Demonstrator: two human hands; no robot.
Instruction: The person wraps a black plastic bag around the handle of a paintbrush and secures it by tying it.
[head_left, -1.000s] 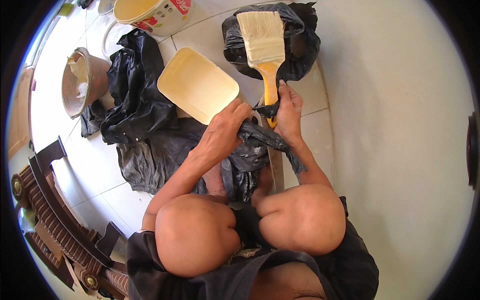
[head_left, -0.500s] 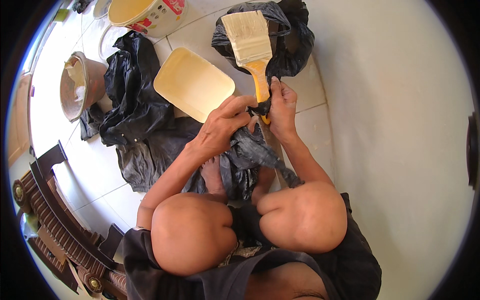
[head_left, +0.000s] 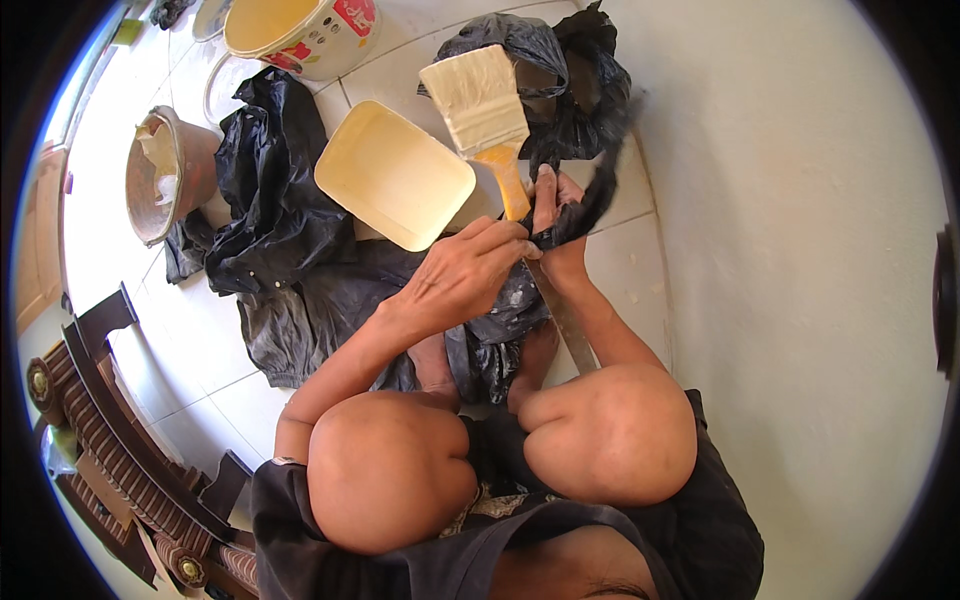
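Observation:
A wide paintbrush (head_left: 480, 100), its bristles coated in cream paint, points away from me on a yellow handle. The lower handle lies against a long flat stick (head_left: 566, 322) that runs down towards my right knee. My right hand (head_left: 562, 220) is closed around the handle and stick, thumb up; its fingers are partly hidden. Around that joint goes a twisted black plastic strip (head_left: 602, 185), whose blurred loose end arcs over my right hand. My left hand (head_left: 468, 268) pinches the strip beside the handle's end. A cream rectangular tub (head_left: 385, 170) sits just beyond my left hand.
Black plastic bags (head_left: 265, 190) spread over the tiled floor and around my feet, with another black bag (head_left: 580, 60) behind the brush. A paint bucket (head_left: 320, 40) and a dirty pail (head_left: 190, 175) stand farther left. A wooden chair (head_left: 130, 430) is at left, a pale wall (head_left: 790, 250) at right.
The strip's loose end has swung from near my right knee up and over my right hand. The brush has come slightly nearer and tilted more to the left.

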